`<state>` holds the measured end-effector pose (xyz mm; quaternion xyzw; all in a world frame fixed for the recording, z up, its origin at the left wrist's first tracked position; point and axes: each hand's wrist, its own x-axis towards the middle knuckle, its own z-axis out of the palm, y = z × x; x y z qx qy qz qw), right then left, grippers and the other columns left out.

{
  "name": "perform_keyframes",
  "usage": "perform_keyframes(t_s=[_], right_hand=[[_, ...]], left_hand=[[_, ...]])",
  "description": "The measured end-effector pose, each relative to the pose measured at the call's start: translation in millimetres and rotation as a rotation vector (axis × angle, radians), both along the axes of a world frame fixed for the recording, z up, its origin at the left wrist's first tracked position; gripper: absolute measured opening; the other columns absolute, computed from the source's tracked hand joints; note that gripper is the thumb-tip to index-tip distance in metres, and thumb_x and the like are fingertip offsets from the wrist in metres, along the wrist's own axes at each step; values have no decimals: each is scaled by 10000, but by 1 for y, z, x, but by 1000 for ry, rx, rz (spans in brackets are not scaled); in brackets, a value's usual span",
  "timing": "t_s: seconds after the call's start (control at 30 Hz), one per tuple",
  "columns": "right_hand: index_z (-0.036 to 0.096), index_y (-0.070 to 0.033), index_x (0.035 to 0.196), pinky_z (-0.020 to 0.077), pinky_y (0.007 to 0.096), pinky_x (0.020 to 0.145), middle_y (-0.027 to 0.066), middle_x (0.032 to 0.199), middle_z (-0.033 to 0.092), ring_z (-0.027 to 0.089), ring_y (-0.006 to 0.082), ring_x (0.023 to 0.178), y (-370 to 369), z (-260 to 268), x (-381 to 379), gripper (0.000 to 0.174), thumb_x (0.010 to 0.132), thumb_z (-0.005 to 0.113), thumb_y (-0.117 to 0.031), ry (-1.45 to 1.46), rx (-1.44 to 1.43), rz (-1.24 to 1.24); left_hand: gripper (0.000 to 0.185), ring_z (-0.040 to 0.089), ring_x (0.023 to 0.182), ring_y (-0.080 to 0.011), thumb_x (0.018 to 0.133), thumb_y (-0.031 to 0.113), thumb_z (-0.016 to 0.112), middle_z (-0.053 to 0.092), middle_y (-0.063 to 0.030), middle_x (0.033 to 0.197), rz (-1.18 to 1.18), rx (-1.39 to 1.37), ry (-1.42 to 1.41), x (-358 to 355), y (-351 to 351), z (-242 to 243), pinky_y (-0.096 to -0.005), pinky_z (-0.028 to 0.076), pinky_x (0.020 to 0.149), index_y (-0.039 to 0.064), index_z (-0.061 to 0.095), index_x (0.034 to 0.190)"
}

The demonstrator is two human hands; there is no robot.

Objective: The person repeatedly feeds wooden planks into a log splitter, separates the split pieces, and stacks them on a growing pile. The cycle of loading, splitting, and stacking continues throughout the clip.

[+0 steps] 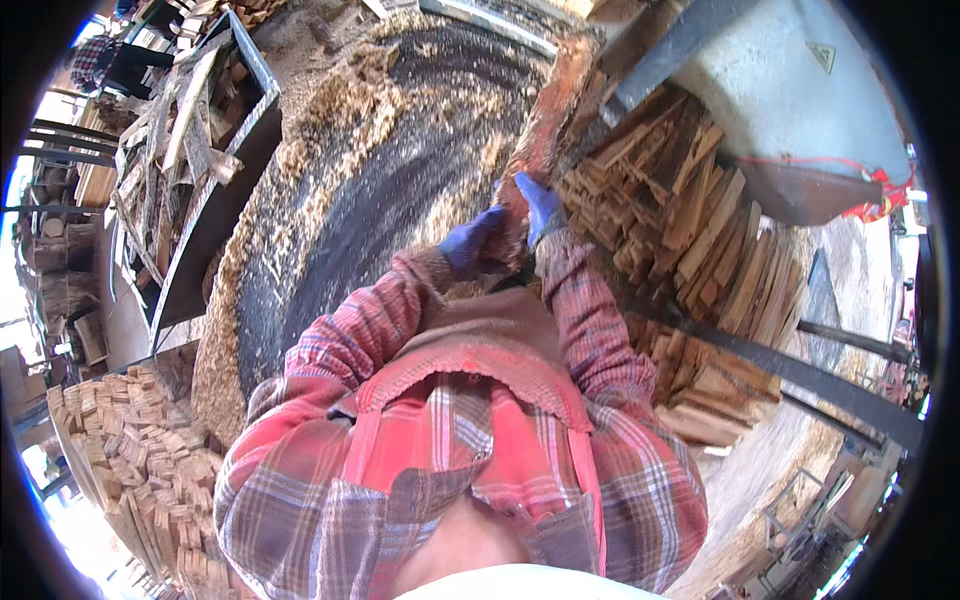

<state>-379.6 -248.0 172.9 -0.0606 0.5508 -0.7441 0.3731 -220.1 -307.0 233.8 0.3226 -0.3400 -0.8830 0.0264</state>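
Both of my hands wear blue gloves and grip the near end of a long, rough timber slab (559, 105) with reddish-brown bark. My left hand (476, 238) holds its left edge, with the fingers partly hidden beneath the wood. On the right edge is my right hand (538, 206), thumb or finger lying over the upper face. The slab slants away from my apron (480, 322) towards a grey machine (795, 82). Its far end lies near a metal rail (495, 22).
Stacked split timber (697, 195) stands close on my right. Sawdust (337, 105) covers the dark floor at left. A metal bin (202, 187) holds offcuts (176, 142). Cut wood blocks (142, 442) are piled behind left. A dark metal bar (795, 375) crosses at right. Another person (112, 64) bends far left.
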Motion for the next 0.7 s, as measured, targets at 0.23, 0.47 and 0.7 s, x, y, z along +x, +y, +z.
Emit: perform_keyframes(t_s=[0.23, 0.47, 0.7], right_hand=[[656, -23, 1002, 505, 394, 666, 124, 845, 686, 654, 253, 741, 178, 38, -14, 378, 776, 731, -318, 559, 621, 148], [640, -115, 1043, 501, 453, 664, 172, 808, 658, 646, 361, 734, 385, 71, 148, 339, 813, 648, -364, 828, 1102, -542], [584, -112, 1181, 489, 481, 769, 198, 979, 641, 620, 387, 898, 476, 26, 240, 473, 831, 610, -429, 250, 1608, -1229]], left_hand=[[386, 677, 847, -248, 945, 329, 589, 681, -146, 999, -652, -138, 105, -13, 30, -37, -403, 569, 748, 44, 592, 1206], [389, 670, 881, -252, 969, 335, 515, 676, -144, 1044, -755, -14, -104, -52, 24, -74, -368, 553, 754, 60, 548, 1241], [379, 671, 846, -202, 941, 335, 567, 683, -97, 1033, -885, -155, -118, -83, 33, -64, -317, 551, 700, 86, 570, 1226]])
